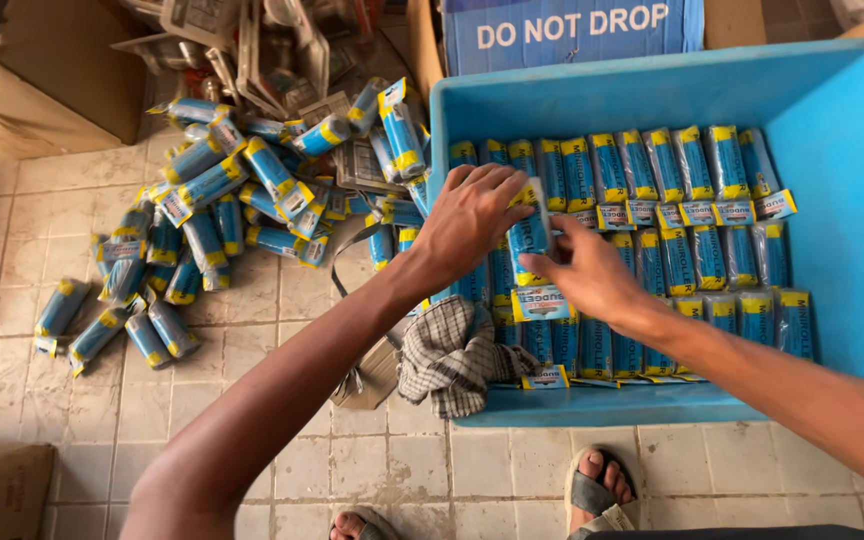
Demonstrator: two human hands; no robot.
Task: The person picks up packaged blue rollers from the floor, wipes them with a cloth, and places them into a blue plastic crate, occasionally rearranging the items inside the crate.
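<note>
My left hand (472, 220) and right hand (584, 268) both pinch one blue packet (529, 238) over the tub (852, 260). It looks light, slippery-wrapped; I'd grip its middle.

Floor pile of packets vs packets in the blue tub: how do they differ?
The floor pile lies jumbled, packets pointing every way on tiles; the tub packets stand packed in neat rows inside the blue tub. No hand touches the pile; the left hand and right hand work in the tub. Both: blue wrappers, yellow ends.

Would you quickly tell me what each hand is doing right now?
Left hand: closed on a blue packet over the blue tub.
Right hand: fingers touching the same packet.
</note>
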